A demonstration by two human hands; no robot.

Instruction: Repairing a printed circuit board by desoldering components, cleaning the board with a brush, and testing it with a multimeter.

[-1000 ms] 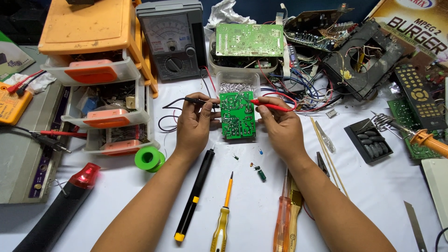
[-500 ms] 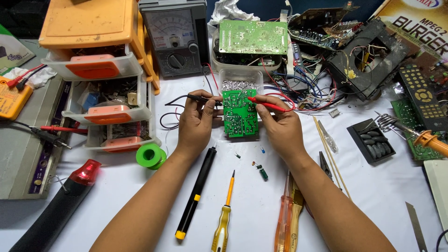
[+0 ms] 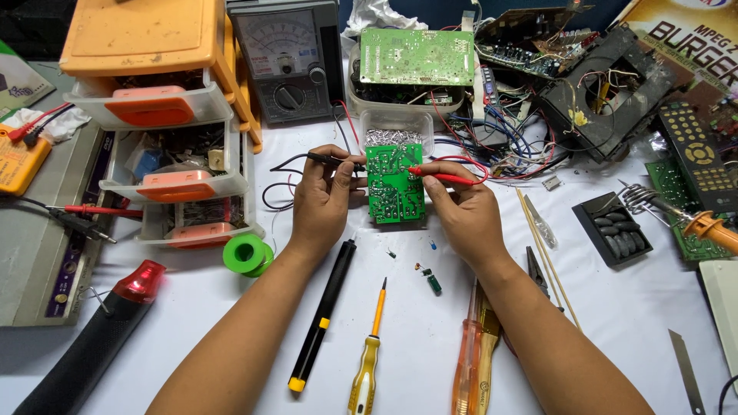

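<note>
Nearest, below the green circuit board, a yellow screwdriver and a black pen tool are laid on the white table. The board is held upright at table centre. The black probe is pinched by the left hand at the board's left edge; the red probe is pinched by the right hand, tip touching the board. Beyond the board, an analog multimeter is seen.
</note>
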